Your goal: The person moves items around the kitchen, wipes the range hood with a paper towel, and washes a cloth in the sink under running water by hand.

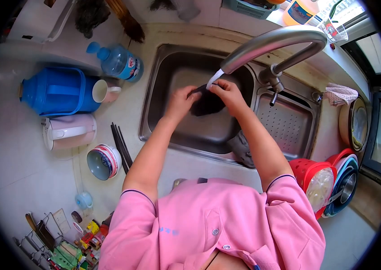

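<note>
Over the large steel sink basin (154,103), a piece of black cloth (207,104) hangs stretched between my hands. My left hand (182,102) pinches its left upper edge and is slightly blurred. Its right upper edge is pinched by my right hand (229,94), right below the faucet (276,42). A white stream of water (215,77) runs from the spout onto the cloth near my right fingers. The cloth's lower part dangles inside the basin. A grey cloth (242,149) drapes over the basin's front edge beside my right forearm.
Left of the sink stand a plastic bottle (120,63), a blue thermos (60,91), a mug (105,91), a pink-white kettle (69,131), stacked bowls (103,162) and chopsticks (121,146). To the right are a perforated drainer basin (285,123) and a red colander (309,173).
</note>
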